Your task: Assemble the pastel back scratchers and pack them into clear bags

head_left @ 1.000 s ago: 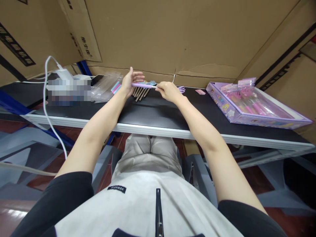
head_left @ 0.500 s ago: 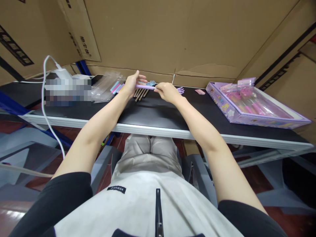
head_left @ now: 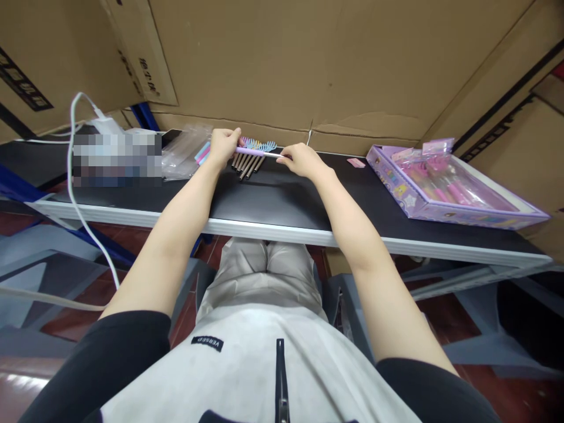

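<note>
My left hand (head_left: 224, 147) is closed around the purple grip (head_left: 251, 151) of what looks like a telescopic back scratcher. From the grip, a thin metal rod (head_left: 272, 155) runs right into my right hand (head_left: 302, 160), whose fingers pinch it. The scratcher's far end is hidden by that hand. Just behind and below the grip lie several metal-shafted back scratchers (head_left: 247, 166), their coloured claw heads (head_left: 264, 146) toward the cardboard. Beside my left wrist are loose pink and blue grips (head_left: 202, 153).
Clear plastic bags (head_left: 181, 155) lie left of the grips, near a white cable (head_left: 73, 170) and a blurred-out patch. At right, a purple box (head_left: 414, 207) holds packaged pink items; a small pink card (head_left: 356, 163) lies beside it. Cardboard (head_left: 264, 64) walls the dark table's back.
More metal rod shows between my hands. My left hand has shifted slightly left and its fingers have closed over the grip. The purple claw beyond my right hand no longer shows.
</note>
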`<state>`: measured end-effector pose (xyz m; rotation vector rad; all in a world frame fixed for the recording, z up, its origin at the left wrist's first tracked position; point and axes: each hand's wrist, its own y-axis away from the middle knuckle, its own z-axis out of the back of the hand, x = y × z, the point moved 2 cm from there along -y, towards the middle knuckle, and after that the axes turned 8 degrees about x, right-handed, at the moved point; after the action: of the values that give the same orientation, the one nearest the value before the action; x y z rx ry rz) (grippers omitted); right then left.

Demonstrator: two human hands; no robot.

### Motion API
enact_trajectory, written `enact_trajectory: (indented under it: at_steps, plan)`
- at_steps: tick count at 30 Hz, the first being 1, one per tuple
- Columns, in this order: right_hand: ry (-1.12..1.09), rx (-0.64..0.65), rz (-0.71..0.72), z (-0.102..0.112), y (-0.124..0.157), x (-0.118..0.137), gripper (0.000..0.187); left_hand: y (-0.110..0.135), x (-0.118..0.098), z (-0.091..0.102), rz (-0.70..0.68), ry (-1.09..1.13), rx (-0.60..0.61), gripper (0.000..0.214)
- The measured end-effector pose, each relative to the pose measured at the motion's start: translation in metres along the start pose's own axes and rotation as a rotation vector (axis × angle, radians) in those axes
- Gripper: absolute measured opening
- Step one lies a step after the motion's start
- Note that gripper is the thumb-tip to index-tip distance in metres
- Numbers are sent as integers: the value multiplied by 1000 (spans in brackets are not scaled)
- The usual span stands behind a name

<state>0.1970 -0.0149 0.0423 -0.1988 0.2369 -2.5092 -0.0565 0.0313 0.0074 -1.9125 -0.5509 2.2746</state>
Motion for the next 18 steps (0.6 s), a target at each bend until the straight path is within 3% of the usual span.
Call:
enact_trajectory:
  at_steps: [2, 9, 18]
  plan:
    - [15, 0, 0, 1, 2, -2, 27, 5, -2, -2, 28, -24, -21, 42]
    - [52, 23, -13, 6, 11, -3, 28, 29, -16, -20, 142, 197, 158, 44]
    - [39, -49, 62, -1, 2, -28, 33, 30, -18, -26, 128, 135, 184, 40]
